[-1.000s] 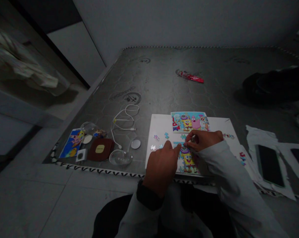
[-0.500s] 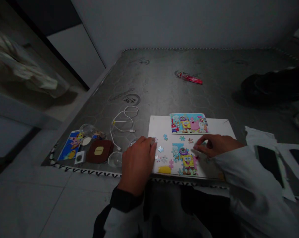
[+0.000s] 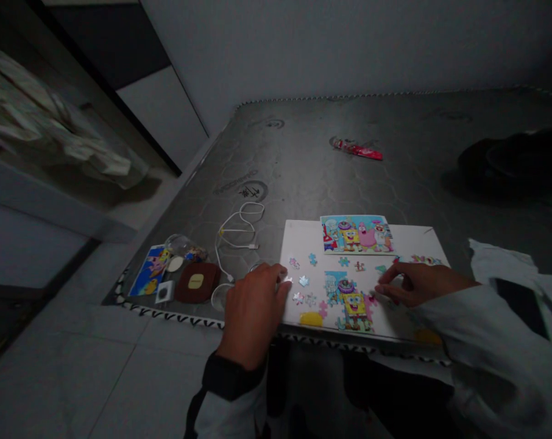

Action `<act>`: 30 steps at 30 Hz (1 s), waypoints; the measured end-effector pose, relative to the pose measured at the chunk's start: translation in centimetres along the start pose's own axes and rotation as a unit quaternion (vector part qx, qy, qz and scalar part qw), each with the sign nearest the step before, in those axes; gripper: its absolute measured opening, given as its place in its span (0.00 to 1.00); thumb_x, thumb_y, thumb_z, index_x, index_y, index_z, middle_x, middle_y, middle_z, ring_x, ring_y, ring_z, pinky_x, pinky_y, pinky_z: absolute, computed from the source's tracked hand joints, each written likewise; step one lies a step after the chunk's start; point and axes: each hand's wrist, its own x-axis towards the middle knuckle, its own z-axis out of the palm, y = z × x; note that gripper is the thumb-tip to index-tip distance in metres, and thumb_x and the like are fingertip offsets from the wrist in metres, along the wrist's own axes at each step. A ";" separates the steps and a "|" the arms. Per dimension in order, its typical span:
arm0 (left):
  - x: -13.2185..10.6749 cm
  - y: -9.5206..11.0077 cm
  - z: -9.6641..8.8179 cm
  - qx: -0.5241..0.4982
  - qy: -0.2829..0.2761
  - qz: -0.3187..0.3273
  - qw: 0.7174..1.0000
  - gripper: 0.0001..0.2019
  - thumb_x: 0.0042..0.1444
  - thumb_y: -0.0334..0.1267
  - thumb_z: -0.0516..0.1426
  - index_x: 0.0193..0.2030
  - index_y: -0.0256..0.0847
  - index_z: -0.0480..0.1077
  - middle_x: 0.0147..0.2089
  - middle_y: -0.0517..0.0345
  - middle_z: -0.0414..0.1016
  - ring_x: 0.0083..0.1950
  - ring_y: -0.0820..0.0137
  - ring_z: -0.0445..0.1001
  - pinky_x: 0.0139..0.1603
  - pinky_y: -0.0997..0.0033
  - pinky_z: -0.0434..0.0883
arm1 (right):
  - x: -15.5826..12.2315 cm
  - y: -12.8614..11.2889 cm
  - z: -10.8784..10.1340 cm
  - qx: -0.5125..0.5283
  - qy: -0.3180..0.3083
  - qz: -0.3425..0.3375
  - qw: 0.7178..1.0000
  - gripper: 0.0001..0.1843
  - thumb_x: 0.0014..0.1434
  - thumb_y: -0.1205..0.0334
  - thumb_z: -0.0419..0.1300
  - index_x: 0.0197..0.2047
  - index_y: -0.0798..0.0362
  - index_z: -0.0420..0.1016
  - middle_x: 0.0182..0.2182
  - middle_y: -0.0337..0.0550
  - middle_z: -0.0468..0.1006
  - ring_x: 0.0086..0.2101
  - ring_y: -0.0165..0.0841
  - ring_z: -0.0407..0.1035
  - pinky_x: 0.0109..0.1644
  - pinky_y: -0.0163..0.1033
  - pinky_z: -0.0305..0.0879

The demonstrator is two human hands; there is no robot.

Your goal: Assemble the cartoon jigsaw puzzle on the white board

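Note:
My left hand (image 3: 256, 308) rests at the left edge of a white board (image 3: 276, 317), thumb and forefinger closed around a small pale puzzle piece (image 3: 287, 279). At the right side of a partly joined cartoon puzzle (image 3: 353, 305), my right hand (image 3: 408, 283) has its fingertips pinched together just above the board; whatever is between them is hidden. A pink piece (image 3: 371, 299) lies by those fingertips. Loose puzzle pieces (image 3: 304, 280) are scattered left of the joined part. Behind it lies a picture card (image 3: 356, 235) with the cartoon figures.
Left of the board are a white cable (image 3: 239, 246), a clear round cup (image 3: 219, 297), a brown case (image 3: 197, 281), a small white box (image 3: 164, 291) and a blue picture card (image 3: 148, 271). A red wrapper (image 3: 365, 152) lies farther back; a dark object (image 3: 499, 161) stands right.
My right hand has shifted right and down from above the joined puzzle, and the pale piece at its fingertips no longer shows. The left hand stays at the board's edge. The view has shifted slightly.

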 end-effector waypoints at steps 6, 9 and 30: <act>0.0 0.4 -0.1 -0.017 -0.003 0.021 1.000 0.09 0.62 0.40 0.59 0.49 0.49 0.77 0.47 0.59 0.81 0.47 0.62 0.79 0.43 0.64 0.71 | -0.1 0.5 0.5 -0.006 0.017 -0.033 0.999 0.23 0.50 0.34 0.61 0.39 0.40 0.82 0.27 0.44 0.81 0.31 0.45 0.75 0.35 0.49 0.66; 0.1 0.6 0.0 -0.023 -0.015 0.022 0.999 0.10 0.62 0.40 0.59 0.49 0.50 0.77 0.47 0.58 0.81 0.47 0.62 0.79 0.43 0.65 0.71 | -0.2 0.6 0.7 -0.009 0.016 -0.036 0.999 0.23 0.50 0.34 0.61 0.39 0.40 0.82 0.28 0.44 0.81 0.31 0.43 0.76 0.35 0.47 0.66; 0.3 1.2 0.8 -0.021 -0.040 0.039 0.998 0.09 0.60 0.40 0.61 0.47 0.50 0.76 0.46 0.60 0.80 0.44 0.61 0.79 0.41 0.64 0.70 | -1.4 -0.6 0.9 -0.024 -0.013 -0.038 0.999 0.23 0.55 0.36 0.57 0.43 0.41 0.80 0.31 0.43 0.82 0.34 0.44 0.76 0.38 0.48 0.65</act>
